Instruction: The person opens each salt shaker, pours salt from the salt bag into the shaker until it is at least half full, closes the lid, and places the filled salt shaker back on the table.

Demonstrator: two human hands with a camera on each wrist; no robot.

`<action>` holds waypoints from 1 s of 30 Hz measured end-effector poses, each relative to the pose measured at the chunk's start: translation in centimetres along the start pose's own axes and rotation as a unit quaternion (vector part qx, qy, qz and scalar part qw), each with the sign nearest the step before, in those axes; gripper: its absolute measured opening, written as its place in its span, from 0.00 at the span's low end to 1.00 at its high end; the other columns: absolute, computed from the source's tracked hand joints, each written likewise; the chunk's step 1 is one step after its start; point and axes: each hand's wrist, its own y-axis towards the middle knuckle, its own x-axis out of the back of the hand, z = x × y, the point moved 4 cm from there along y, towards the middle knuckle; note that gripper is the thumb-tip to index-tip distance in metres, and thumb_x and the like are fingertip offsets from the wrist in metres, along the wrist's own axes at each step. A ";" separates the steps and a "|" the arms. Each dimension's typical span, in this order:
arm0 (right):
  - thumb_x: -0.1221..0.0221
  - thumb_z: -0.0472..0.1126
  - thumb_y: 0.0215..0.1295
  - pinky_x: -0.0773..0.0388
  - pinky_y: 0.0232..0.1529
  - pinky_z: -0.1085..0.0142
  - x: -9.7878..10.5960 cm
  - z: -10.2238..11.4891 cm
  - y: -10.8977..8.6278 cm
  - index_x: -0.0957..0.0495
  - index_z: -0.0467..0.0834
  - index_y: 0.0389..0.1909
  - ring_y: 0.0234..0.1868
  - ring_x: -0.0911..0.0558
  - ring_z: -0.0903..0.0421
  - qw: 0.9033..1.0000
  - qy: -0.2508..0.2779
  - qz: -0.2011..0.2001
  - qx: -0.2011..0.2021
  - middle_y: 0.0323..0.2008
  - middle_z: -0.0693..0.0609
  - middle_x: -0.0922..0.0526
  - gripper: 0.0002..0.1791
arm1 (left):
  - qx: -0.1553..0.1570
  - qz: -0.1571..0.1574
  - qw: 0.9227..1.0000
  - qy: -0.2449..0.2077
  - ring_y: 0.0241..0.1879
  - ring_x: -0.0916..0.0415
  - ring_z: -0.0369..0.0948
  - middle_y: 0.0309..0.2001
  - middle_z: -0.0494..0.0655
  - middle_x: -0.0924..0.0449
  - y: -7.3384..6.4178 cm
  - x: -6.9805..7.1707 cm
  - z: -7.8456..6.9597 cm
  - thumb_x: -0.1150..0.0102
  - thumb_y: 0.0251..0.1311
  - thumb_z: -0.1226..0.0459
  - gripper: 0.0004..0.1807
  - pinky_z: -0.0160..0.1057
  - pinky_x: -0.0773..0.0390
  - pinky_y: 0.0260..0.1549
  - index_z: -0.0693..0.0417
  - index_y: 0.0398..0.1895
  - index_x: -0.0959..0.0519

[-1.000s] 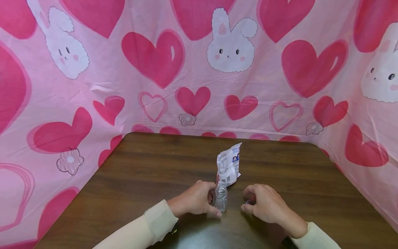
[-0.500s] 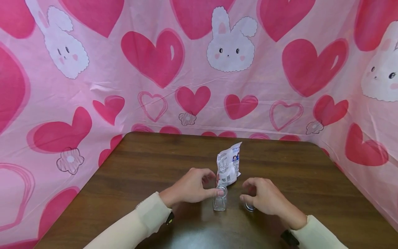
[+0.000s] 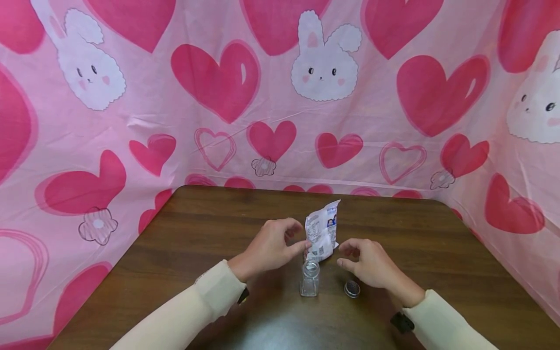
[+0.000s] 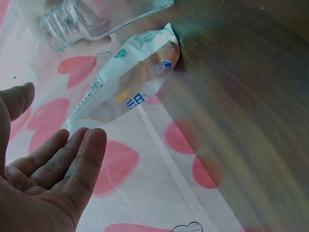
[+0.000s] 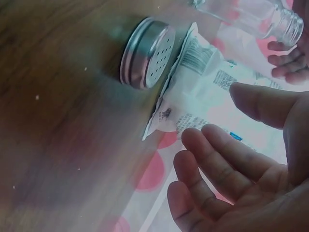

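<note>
An uncapped clear glass shaker jar (image 3: 309, 283) stands upright on the table, its threaded neck showing in the left wrist view. To its right lies the metal shaker lid (image 3: 352, 289), whose perforated top faces up; the right wrist view shows its holes. Behind the jar a white printed plastic packet (image 3: 321, 233) stands upright. My left hand (image 3: 273, 245) is at the packet's left side, thumb overlapping its edge in the head view, fingers relaxed. On the packet's right, my right hand (image 3: 369, 262) hovers beyond the lid with loosely bent fingers and nothing in them.
The brown wooden table (image 3: 210, 223) reaches back to a pink cloth backdrop (image 3: 280, 107) printed with hearts and rabbits, which also hangs on both sides. Dark bands sit at both sleeve cuffs.
My left hand has left the jar and moved up and away towards the packet. My right hand has let go of the lid on the table and also moved farther back.
</note>
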 end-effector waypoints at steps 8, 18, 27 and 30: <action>0.28 0.40 0.61 0.21 0.49 0.49 0.0 -0.7 1.1 0.15 0.41 0.48 0.43 0.18 0.49 1.000 0.004 -0.017 0.002 0.40 0.49 0.14 0.16 | -0.006 -0.039 0.998 0.047 0.47 0.20 0.41 0.51 0.45 0.15 1.2 0.3 -1.2 0.27 0.61 0.52 0.24 0.41 0.18 0.48 0.52 0.56 0.18; 0.28 0.40 0.61 0.21 0.48 0.49 -0.1 -1.4 2.5 0.16 0.41 0.50 0.44 0.19 0.48 1.000 -0.003 -0.021 -0.009 0.43 0.47 0.14 0.16 | -0.007 -0.067 0.994 0.088 0.49 0.21 0.42 0.50 0.45 0.16 2.4 0.5 -1.8 0.26 0.60 0.52 0.24 0.44 0.20 0.51 0.53 0.55 0.20; 0.28 0.40 0.61 0.22 0.52 0.45 -0.4 -1.9 3.3 0.17 0.40 0.54 0.49 0.19 0.44 1.000 -0.004 -0.015 -0.020 0.47 0.44 0.14 0.20 | 0.011 -0.048 0.993 0.104 0.55 0.22 0.45 0.56 0.49 0.18 3.3 0.2 -2.0 0.27 0.60 0.52 0.29 0.46 0.21 0.56 0.55 0.60 0.21; 0.28 0.39 0.62 0.22 0.53 0.44 -0.5 -2.1 3.8 0.18 0.40 0.55 0.50 0.19 0.43 1.000 -0.006 -0.009 -0.020 0.48 0.43 0.14 0.21 | 0.019 -0.038 0.993 0.106 0.56 0.22 0.45 0.57 0.48 0.18 3.5 0.0 -2.0 0.27 0.60 0.51 0.30 0.46 0.22 0.57 0.54 0.61 0.22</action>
